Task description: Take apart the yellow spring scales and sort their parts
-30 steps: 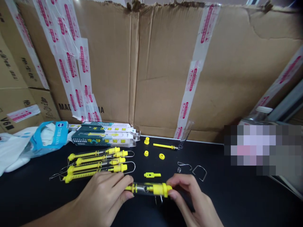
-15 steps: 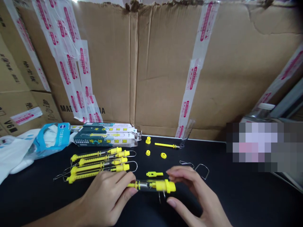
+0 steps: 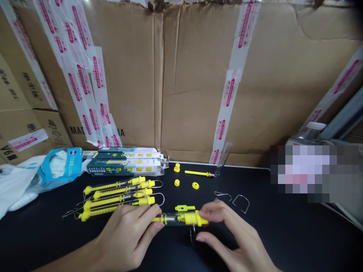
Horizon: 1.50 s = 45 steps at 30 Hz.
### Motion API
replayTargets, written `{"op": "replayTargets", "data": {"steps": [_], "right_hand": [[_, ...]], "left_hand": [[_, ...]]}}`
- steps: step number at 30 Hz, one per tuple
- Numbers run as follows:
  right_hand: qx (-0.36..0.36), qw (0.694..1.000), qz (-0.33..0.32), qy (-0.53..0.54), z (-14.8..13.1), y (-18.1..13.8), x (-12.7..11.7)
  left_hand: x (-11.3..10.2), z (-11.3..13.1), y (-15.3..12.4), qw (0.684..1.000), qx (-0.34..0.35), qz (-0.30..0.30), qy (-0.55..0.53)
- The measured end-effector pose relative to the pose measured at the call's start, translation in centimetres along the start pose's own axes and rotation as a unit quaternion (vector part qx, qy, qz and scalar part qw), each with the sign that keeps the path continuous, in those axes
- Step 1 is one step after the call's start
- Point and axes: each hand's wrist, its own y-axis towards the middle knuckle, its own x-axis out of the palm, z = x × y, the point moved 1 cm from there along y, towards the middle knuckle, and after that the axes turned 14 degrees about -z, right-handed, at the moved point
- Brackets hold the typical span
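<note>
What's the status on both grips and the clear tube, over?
Left grip: closed around clear tube. Right grip: open, index finger at tube's yellow cap. Close by: bent wire near thumb, yellow link piece beyond tube.

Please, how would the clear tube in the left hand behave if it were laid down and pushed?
The clear tube looks stiff: it runs straight from the left hand to its yellow cap. Being round, it may roll, though the wider cap could make it veer. Looking smooth, it might feel slippery.

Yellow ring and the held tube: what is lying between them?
In the head view, a flat yellow piece lies between the ring and the tube.
</note>
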Motion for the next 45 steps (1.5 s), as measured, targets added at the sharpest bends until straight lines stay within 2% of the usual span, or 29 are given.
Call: {"op": "replayTargets", "data": {"steps": [3, 7, 11, 15, 21, 23, 27, 32, 38, 45], "right_hand": [[-0.014, 1.0, 0.011, -0.02, -0.2, 0.1, -0.3], [0.024, 0.999, 0.032, -0.025, 0.1, -0.1, -0.3], [0.054, 0.998, -0.01, -0.008, 0.6, -0.1, 0.0], [0.062, 0.998, -0.011, 0.021, 0.6, 0.0, 0.0], [0.065, 0.993, -0.056, 0.078, 0.1, -0.1, -0.3], [0.065, 0.995, -0.046, 0.062, 0.1, -0.2, -0.2], [0.016, 0.999, 0.0, 0.043, 0.4, -0.2, 0.3], [0.049, 0.997, 0.021, 0.058, 0.6, 0.2, 0.3], [0.079, 0.995, -0.056, 0.04, 0.2, 0.0, -0.2], [0.101, 0.992, -0.055, 0.055, 0.4, -0.6, 0.5]], "left_hand": [[-0.2, 0.1, 0.1, 1.0, 0.011, -0.009, -0.016], [-0.5, 0.1, 0.1, 0.999, 0.036, -0.006, -0.027], [-0.3, 0.0, 0.0, 1.0, 0.025, 0.0, -0.016], [0.1, 0.0, -0.1, 1.0, -0.002, -0.008, -0.011], [-0.3, 0.2, -0.1, 1.0, 0.008, -0.017, -0.004], [-0.5, 0.3, 0.0, 1.0, 0.013, -0.016, -0.008], [-0.8, 0.3, 0.2, 1.0, 0.01, -0.004, -0.029], [-0.9, 0.4, 0.2, 1.0, 0.022, 0.002, -0.021], [-0.7, 0.4, -0.1, 0.999, 0.029, 0.005, -0.013], [-0.7, 0.3, 0.0, 1.0, 0.014, 0.002, -0.009]]}}
